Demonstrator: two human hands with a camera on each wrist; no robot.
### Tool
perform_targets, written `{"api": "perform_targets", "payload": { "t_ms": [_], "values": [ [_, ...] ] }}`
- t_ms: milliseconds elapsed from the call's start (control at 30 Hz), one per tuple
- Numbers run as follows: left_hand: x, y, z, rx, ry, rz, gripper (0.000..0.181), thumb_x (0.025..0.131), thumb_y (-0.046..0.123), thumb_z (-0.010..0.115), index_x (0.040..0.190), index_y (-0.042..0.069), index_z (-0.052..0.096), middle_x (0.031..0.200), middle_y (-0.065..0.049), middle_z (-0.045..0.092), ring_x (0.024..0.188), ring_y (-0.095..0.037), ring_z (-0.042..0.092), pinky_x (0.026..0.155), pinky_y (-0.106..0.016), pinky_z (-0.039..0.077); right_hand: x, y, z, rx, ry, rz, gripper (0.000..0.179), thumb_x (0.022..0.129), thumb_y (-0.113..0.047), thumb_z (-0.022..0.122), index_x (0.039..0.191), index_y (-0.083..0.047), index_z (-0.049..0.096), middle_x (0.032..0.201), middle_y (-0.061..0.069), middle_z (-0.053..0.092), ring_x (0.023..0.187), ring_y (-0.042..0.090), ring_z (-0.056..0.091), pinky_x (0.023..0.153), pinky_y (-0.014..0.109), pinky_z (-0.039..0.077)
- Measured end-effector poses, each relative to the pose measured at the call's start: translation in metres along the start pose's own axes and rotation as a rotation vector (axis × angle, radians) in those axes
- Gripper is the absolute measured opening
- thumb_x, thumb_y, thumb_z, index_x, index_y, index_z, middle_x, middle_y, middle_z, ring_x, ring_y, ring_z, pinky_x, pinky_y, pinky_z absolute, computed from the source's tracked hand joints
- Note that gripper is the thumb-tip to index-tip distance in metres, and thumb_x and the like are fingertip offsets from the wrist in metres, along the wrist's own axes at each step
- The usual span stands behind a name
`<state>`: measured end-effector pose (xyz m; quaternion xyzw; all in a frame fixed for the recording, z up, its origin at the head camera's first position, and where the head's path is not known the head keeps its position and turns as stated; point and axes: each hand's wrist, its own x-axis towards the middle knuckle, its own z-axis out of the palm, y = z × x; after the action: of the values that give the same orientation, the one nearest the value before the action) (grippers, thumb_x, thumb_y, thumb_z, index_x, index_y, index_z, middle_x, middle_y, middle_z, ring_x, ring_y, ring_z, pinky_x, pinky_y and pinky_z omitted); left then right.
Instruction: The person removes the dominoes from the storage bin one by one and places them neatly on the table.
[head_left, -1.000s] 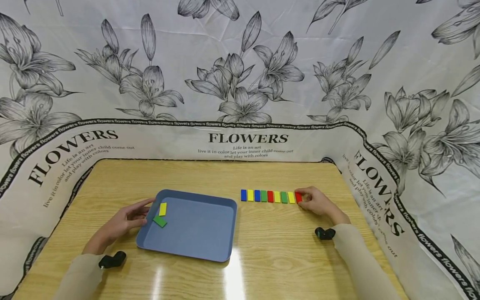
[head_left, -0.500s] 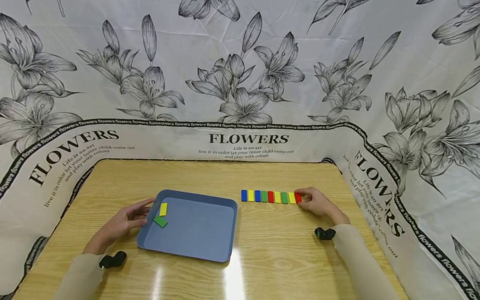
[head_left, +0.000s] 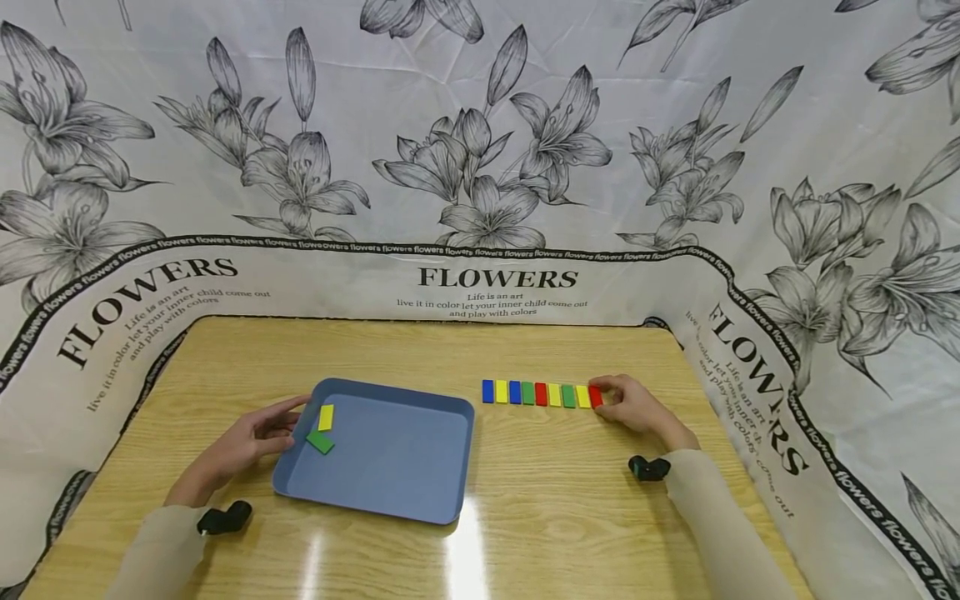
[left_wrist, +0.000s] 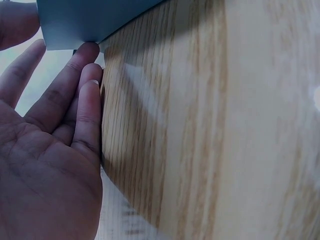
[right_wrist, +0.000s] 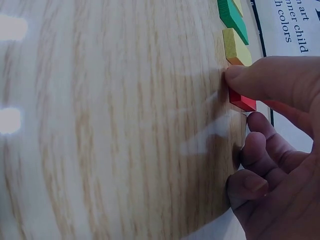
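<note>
My right hand pinches a red block between thumb and index finger, at the right end of a row of flat coloured blocks. In the right wrist view, the thumb covers part of the red block, which lies on the table beside a yellow block. At the left, my left hand rests against the side of a blue-grey tray, its fingers fairly straight. The left wrist view has those fingertips at the tray's lower corner. Inside the tray lie a yellow block and a green block.
Between tray and right hand, the row runs from a blue block through yellow, green and red ones, side by side. A wooden table bears everything. Flower-printed cloth hangs around its back and sides.
</note>
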<state>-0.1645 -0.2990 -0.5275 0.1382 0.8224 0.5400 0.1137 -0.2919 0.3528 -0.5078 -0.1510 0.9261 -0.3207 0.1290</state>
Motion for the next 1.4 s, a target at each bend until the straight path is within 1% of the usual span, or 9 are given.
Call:
{"api": "perform_targets", "payload": {
  "t_ms": [133, 300, 500, 667, 767, 1000, 1233, 1333, 1400],
  "values": [
    [0.000, 0.000, 0.000, 0.000, -0.002, 0.006, 0.064, 0.102, 0.013, 0.063, 0.159, 0.003, 0.037, 0.148, -0.034, 0.049, 0.116, 0.009, 0.053, 0.092, -0.021, 0.052, -0.002, -0.002, -0.003, 0.028, -0.014, 0.032, 0.057, 0.091, -0.012, 0.076, 0.142, 0.003, 0.057, 0.131, 0.028, 0.059, 0.090, 0.024, 0.051, 0.075, 0.031, 0.045],
    [0.002, 0.000, 0.000, -0.007, -0.006, -0.007, 0.064, 0.103, 0.014, 0.063, 0.160, 0.005, 0.037, 0.149, -0.033, 0.047, 0.117, 0.009, 0.054, 0.092, -0.021, 0.052, -0.003, -0.009, -0.012, 0.036, -0.032, 0.076, 0.063, 0.093, -0.016, 0.073, 0.148, 0.002, 0.050, 0.140, 0.029, 0.056, 0.112, 0.035, 0.059, 0.091, 0.045, 0.052],
    [0.004, 0.004, -0.001, -0.019, -0.018, -0.005, 0.064, 0.102, 0.013, 0.064, 0.159, 0.002, 0.036, 0.149, -0.034, 0.048, 0.117, 0.008, 0.054, 0.092, -0.020, 0.052, 0.008, -0.033, -0.015, 0.016, -0.017, 0.012, 0.059, 0.100, -0.020, 0.063, 0.152, 0.003, 0.045, 0.146, 0.032, 0.050, 0.124, 0.046, 0.055, 0.100, 0.060, 0.049],
    [0.005, 0.005, -0.001, -0.032, -0.031, -0.010, 0.065, 0.102, 0.014, 0.063, 0.160, 0.003, 0.035, 0.150, -0.034, 0.046, 0.118, 0.009, 0.053, 0.092, -0.020, 0.052, 0.027, -0.070, -0.006, -0.032, -0.033, -0.066, 0.062, 0.100, -0.023, 0.065, 0.154, -0.002, 0.044, 0.150, 0.030, 0.048, 0.130, 0.048, 0.051, 0.102, 0.065, 0.046],
    [0.006, 0.005, -0.001, -0.033, -0.030, -0.009, 0.065, 0.102, 0.013, 0.064, 0.160, 0.002, 0.035, 0.150, -0.034, 0.047, 0.118, 0.009, 0.053, 0.092, -0.021, 0.053, 0.039, -0.100, 0.004, -0.058, -0.063, -0.132, 0.064, 0.099, -0.025, 0.066, 0.156, -0.005, 0.043, 0.151, 0.028, 0.047, 0.133, 0.048, 0.050, 0.103, 0.064, 0.047],
    [0.005, 0.003, -0.002, -0.025, -0.023, -0.019, 0.066, 0.101, 0.013, 0.065, 0.160, 0.004, 0.036, 0.148, -0.034, 0.049, 0.118, 0.006, 0.055, 0.092, -0.022, 0.054, 0.064, -0.168, 0.036, -0.011, -0.172, -0.269, 0.069, 0.099, -0.028, 0.067, 0.159, -0.013, 0.039, 0.157, 0.022, 0.042, 0.139, 0.044, 0.045, 0.107, 0.062, 0.045],
    [0.003, 0.004, -0.007, 0.048, -0.023, 0.007, 0.066, 0.099, 0.013, 0.068, 0.158, 0.002, 0.039, 0.144, -0.032, 0.054, 0.122, -0.012, 0.061, 0.089, -0.024, 0.055, 0.076, -0.224, 0.077, -0.015, -0.238, -0.419, 0.069, 0.098, -0.029, 0.068, 0.159, -0.013, 0.040, 0.154, 0.019, 0.046, 0.129, 0.039, 0.055, 0.091, 0.043, 0.055],
    [0.003, 0.006, -0.008, 0.048, -0.031, 0.025, 0.066, 0.098, 0.011, 0.068, 0.157, 0.000, 0.039, 0.143, -0.034, 0.054, 0.120, -0.008, 0.061, 0.088, -0.024, 0.056, 0.080, -0.239, 0.097, -0.015, -0.255, -0.471, 0.068, 0.097, -0.028, 0.069, 0.157, -0.012, 0.043, 0.153, 0.017, 0.049, 0.123, 0.034, 0.059, 0.086, 0.037, 0.056],
    [0.003, 0.006, -0.009, 0.037, -0.037, 0.033, 0.066, 0.098, 0.010, 0.068, 0.157, -0.001, 0.039, 0.144, -0.035, 0.053, 0.118, -0.001, 0.060, 0.088, -0.023, 0.056, 0.082, -0.247, 0.111, -0.018, -0.268, -0.491, 0.067, 0.097, -0.027, 0.070, 0.156, -0.012, 0.044, 0.153, 0.014, 0.050, 0.120, 0.030, 0.061, 0.088, 0.039, 0.056]
  ]
}}
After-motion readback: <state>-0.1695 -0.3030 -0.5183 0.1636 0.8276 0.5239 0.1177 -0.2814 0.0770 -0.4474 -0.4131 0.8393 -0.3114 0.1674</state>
